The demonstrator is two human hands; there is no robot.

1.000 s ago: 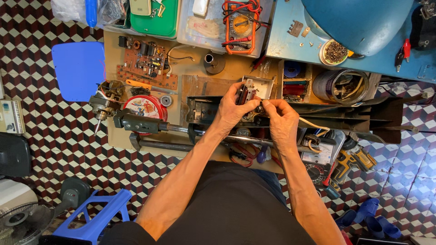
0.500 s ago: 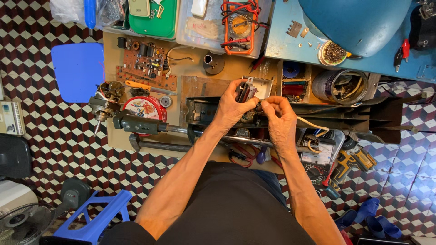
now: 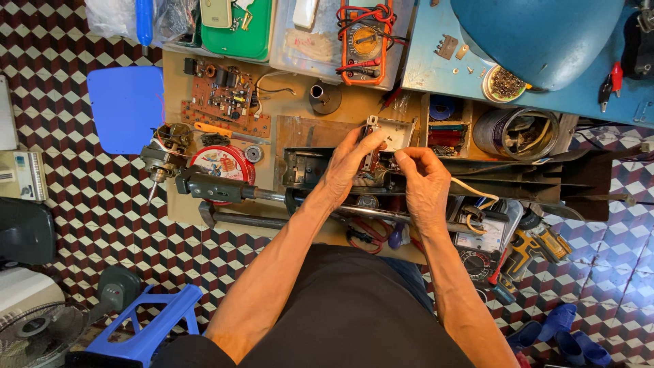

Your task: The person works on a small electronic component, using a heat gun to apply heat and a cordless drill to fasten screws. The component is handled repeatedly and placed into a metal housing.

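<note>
Spreading across the middle of the view, the wooden bench (image 3: pixel 293 119) carries everything the hands work on, and serves as the landmark for what follows. Lying lengthwise along the bench's near half is a long dark housing (image 3: pixel 477 178), with a metal rod (image 3: pixel 272 196) running just in front of it toward the bench's left end. At the bench's far right corner sits a blue dome-shaped cover (image 3: pixel 538 37). On the bench's far left part lies a brown circuit board (image 3: pixel 225 102), and nearer, a round red tin (image 3: pixel 221 163). An orange multimeter (image 3: pixel 368 41) rests at the bench's far edge, middle.

Over the bench's centre, the left hand (image 3: pixel 344 170) has its fingers (image 3: pixel 364 140) closed round a small dark electrical part (image 3: pixel 371 151), held upright above the housing. The right hand (image 3: pixel 426 180) is just beside it, fingers (image 3: pixel 402 155) pinched together at the part's right side; what they grip is too small to tell.
</note>
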